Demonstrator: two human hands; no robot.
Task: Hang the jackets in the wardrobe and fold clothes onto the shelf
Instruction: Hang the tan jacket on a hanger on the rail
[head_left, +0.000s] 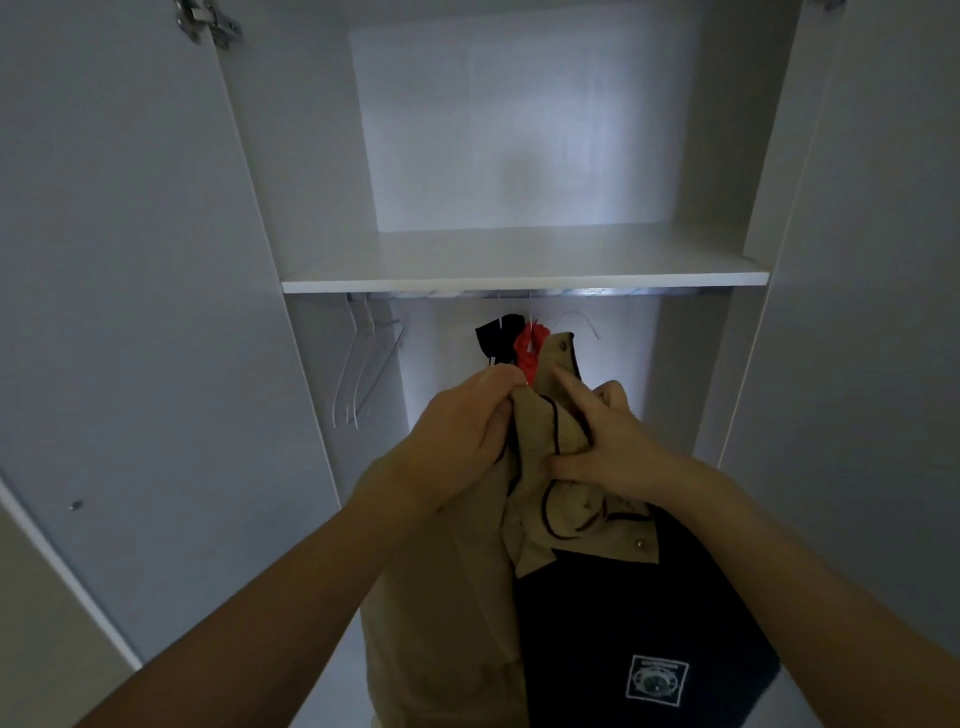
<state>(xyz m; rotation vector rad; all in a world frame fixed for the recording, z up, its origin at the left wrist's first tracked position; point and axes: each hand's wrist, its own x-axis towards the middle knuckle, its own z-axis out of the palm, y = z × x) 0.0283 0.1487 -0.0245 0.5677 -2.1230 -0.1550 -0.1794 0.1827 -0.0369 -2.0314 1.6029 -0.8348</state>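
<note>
A tan-and-navy jacket (613, 618) with a white badge hangs in front of me, below the wardrobe shelf (524, 283). My left hand (462, 441) grips its tan collar on the left. My right hand (608, 436) pinches the collar fabric on the right, its forefinger stretched up along the cloth. Behind the collar a black garment (498, 338) and a red garment (530, 348) hang from the rail (519, 294). A thin wire hanger hook (582, 322) shows just above the jacket's collar.
Three bare white hangers (358, 364) hang at the rail's left end. The wardrobe doors (130, 312) stand open on both sides. A hinge (208, 21) sits at the top left. The shelf holds nothing.
</note>
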